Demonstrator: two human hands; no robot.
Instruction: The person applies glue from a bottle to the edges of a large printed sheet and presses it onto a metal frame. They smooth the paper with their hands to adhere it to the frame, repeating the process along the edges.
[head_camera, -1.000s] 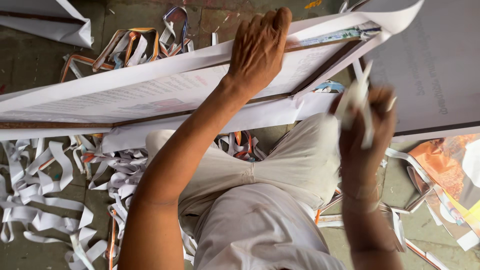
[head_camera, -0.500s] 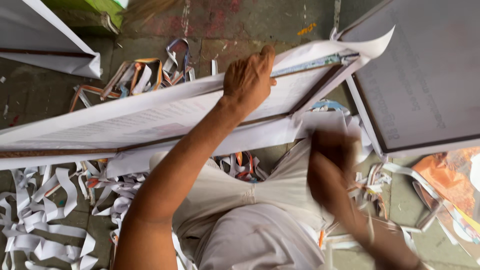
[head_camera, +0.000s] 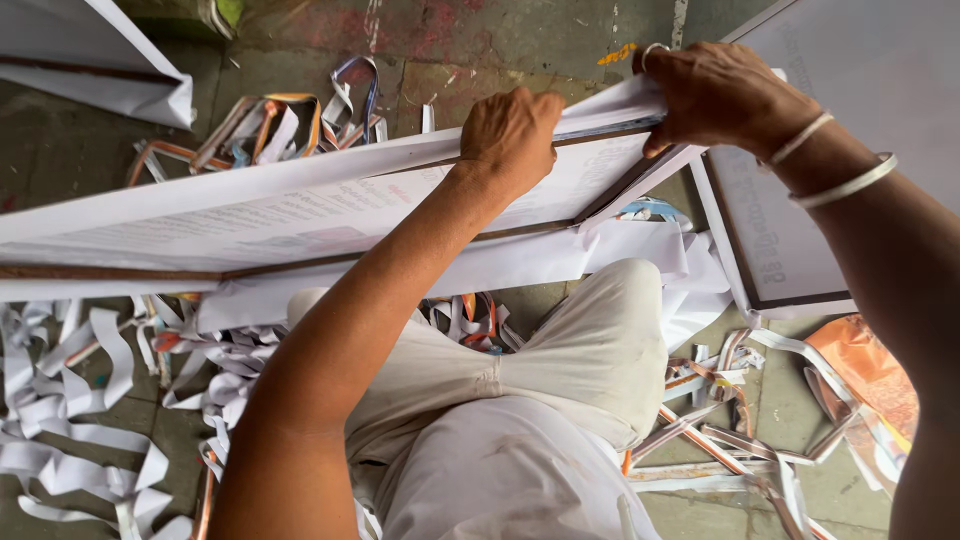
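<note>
Above the lap, left hand (head_camera: 510, 135) clenched on paper-covered frame (head_camera: 300, 215), right hand (head_camera: 715, 95) apparently gripping its corner, paper strips (head_camera: 80, 400) below.

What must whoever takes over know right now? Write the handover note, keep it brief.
Left hand: closed over the top edge of the frame, near its middle.
Right hand: gripping the frame's right end, over the paper.
Frame: long, lying across the knees, paper over its face.
Nearby: a second board at the right; cut strips on the floor on both sides.
Done: the face looks covered.
Left: paper at the right end hangs loose over the knee.
</note>
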